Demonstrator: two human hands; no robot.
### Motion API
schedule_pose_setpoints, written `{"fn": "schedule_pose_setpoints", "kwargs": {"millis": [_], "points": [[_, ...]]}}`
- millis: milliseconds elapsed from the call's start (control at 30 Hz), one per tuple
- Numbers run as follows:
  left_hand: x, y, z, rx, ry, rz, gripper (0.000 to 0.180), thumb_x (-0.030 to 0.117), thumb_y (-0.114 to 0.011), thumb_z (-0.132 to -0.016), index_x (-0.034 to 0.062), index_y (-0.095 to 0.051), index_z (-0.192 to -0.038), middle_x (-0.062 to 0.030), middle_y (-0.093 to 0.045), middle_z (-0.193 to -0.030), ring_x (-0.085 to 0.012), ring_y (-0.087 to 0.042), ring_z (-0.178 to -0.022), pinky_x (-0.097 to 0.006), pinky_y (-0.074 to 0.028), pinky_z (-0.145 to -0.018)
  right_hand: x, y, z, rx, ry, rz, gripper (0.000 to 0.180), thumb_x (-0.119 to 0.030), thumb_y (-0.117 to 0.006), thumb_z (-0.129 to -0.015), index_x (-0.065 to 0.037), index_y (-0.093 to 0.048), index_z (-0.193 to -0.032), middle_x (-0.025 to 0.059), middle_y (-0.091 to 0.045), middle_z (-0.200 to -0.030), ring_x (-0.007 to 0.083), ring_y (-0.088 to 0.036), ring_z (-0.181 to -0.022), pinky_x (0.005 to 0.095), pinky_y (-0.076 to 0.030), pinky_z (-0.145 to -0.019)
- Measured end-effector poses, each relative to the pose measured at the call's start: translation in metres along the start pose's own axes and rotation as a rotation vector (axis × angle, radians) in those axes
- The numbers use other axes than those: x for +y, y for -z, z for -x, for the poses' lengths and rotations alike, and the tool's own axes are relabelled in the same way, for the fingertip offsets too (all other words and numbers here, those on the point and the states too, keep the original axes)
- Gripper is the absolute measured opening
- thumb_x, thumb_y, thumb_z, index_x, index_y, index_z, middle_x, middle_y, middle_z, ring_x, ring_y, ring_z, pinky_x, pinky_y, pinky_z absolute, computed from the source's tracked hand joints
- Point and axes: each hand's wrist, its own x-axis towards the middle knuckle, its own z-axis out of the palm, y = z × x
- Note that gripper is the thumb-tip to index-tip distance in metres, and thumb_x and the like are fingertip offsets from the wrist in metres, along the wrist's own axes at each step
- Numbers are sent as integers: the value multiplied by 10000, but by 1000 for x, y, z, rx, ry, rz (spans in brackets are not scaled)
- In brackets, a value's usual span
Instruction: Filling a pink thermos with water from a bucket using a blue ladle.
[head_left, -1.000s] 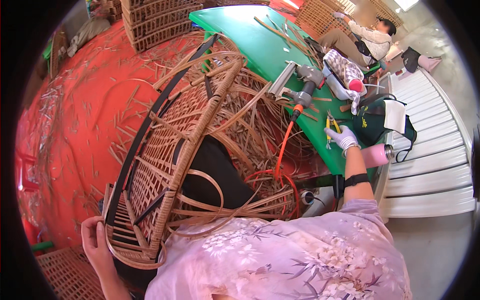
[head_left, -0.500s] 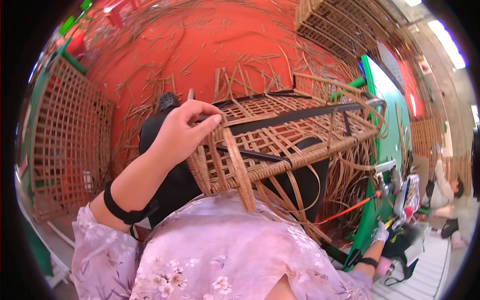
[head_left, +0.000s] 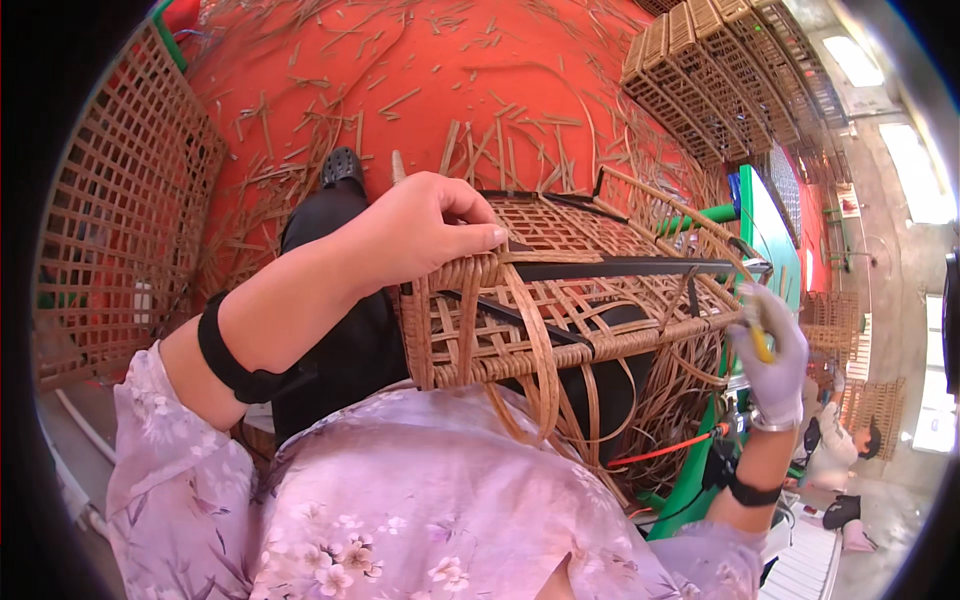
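Observation:
A woven rattan basket (head_left: 590, 225) with a black metal frame (head_left: 610, 268) lies across my lap. My left hand (head_left: 425, 230), bare, pinches the wrapped rattan rim at the basket's near-left corner, thumb and fingers pressed together. Just beside those fingers, a flat rattan strip (head_left: 542, 370) loops down over the basket's side toward my shirt. In a white glove, my right hand (head_left: 778, 360) is raised at the right end of the basket. Its fingers close around a small yellow tool (head_left: 761, 346), mostly hidden, so its kind cannot be made out.
Cut rattan scraps litter the red floor (head_left: 420, 60). At left stands a tall woven lattice panel (head_left: 140, 200); woven baskets (head_left: 700, 80) are stacked at far right. A green workbench (head_left: 770, 215) and an orange hose (head_left: 670, 445) are close by. Another person (head_left: 838, 440) sits farther right.
My right hand has come up from the bench at lower right to the basket's right end, now holding the yellow tool. The left hand keeps its pinch on the rim; the view has shifted.

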Motion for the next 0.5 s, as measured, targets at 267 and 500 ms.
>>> {"fn": "schedule_pose_setpoints", "kwargs": {"millis": [267, 500], "points": [[-13, -1, 2, 48, -127, 123, 153, 113, -686, -850, -24, -647, -793, -39, -608, -913, -112, -559, -856, -267, -445, -785, -79, -56, -121, -636, 313, 50, 381, -217, -790, -735, -41, -660, -1047, 144, -685, -914, 287, -665, -804, 326, -522, -730], [-15, 0, 1, 82, -268, 15, 121, 88, -681, -832, -11, -641, -774, -57, -617, -874, -150, -568, -860, -292, -450, -802, -75, -70, -141, -845, 276, -73, 407, -237, -800, -730, -21, -672, -1050, 129, -702, -907, 220, -681, -827, 318, -528, -768]]}}
